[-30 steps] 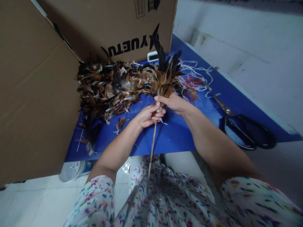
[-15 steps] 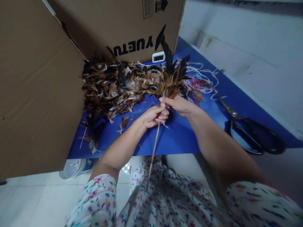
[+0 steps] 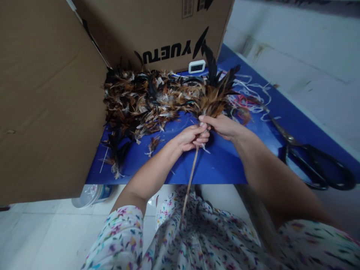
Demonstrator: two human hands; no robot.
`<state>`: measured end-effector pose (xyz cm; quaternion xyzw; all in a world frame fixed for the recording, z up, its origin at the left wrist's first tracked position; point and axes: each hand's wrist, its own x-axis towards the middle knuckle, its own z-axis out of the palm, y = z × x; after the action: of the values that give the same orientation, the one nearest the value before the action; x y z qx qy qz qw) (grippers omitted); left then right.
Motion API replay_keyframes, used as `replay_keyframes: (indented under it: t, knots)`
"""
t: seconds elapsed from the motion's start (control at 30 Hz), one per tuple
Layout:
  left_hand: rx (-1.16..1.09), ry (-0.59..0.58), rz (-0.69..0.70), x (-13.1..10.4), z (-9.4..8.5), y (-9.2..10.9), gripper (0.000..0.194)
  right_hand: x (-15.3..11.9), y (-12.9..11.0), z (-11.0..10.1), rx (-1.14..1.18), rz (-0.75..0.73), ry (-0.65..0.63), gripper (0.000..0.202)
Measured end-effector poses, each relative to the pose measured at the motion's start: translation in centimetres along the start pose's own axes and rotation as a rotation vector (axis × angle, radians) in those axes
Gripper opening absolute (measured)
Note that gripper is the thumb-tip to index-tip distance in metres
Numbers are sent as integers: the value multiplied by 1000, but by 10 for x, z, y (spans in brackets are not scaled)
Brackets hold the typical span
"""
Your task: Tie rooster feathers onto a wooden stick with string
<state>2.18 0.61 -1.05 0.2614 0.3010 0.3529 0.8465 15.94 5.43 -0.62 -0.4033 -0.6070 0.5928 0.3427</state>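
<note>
On the far left a cardboard panel [image 3: 50, 101] stands upright, its lower edge hanging past the front of the blue tabletop [image 3: 222, 165]. Below the tabletop, near that edge, a bucket [image 3: 88, 195] sits on the pale tiled floor [image 3: 50, 232]. Right of the panel, a broad pile of feathers [image 3: 140, 97] in brown, black and white lies on the tabletop, against a cardboard box [image 3: 157, 30] with upside-down black lettering. In front of the pile are a dark feather cluster [image 3: 116, 150] and, to its right, 1 small brown tuft [image 3: 153, 145].

The left hand [image 3: 194, 138] comes in near the middle, its fingers curled around the bound base of a feather bunch [image 3: 213, 99], the thumb pressed on it. A thin stick [image 3: 190, 180] runs from under this hand down past the tabletop's front edge, over the patterned clothing [image 3: 197, 240]. A white device with a dark display [image 3: 197, 66] stands behind, near the box.

The feather bunch fans upward above the 2 hands. The right hand [image 3: 225, 126] pinches its base from the right, thumb extended toward the left thumb; its other fingers are partly hidden. Farther right lie tangled white and red strings [image 3: 250, 99], then black-handled scissors [image 3: 292, 140] near the wall [image 3: 309, 48].
</note>
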Motion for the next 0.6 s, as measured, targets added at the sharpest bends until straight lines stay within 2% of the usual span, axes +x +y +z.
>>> replay_keyframes:
  t: [0.13, 0.2, 0.27, 0.33, 0.4, 0.47, 0.5, 0.6]
  knots:
    - [-13, 11, 2, 1, 1, -1, 24, 2, 3, -1, -50, 18, 52, 33]
    - [-21, 19, 11, 2, 0, -1, 24, 3, 2, -4, -127, -36, 156, 27]
    - [-38, 45, 12, 4, -1, -2, 23, 4, -1, -7, -273, -137, 364, 25]
    - [-59, 76, 1, 5, -2, -2, 21, 2, -10, -8, -478, -281, 636, 30]
    - [-71, 90, -10, 7, -4, -3, 19, -3, -24, -3, -677, -442, 809, 31]
    - [-61, 93, -9, 9, -5, -4, 17, -8, -40, 9, -802, -571, 761, 25]
    - [-50, 95, -4, 11, -5, -5, 16, -8, -48, 17, -847, -613, 680, 21]
    - [-8, 109, 18, 14, -6, -8, 16, 7, -67, 46, -925, -710, 326, 21]
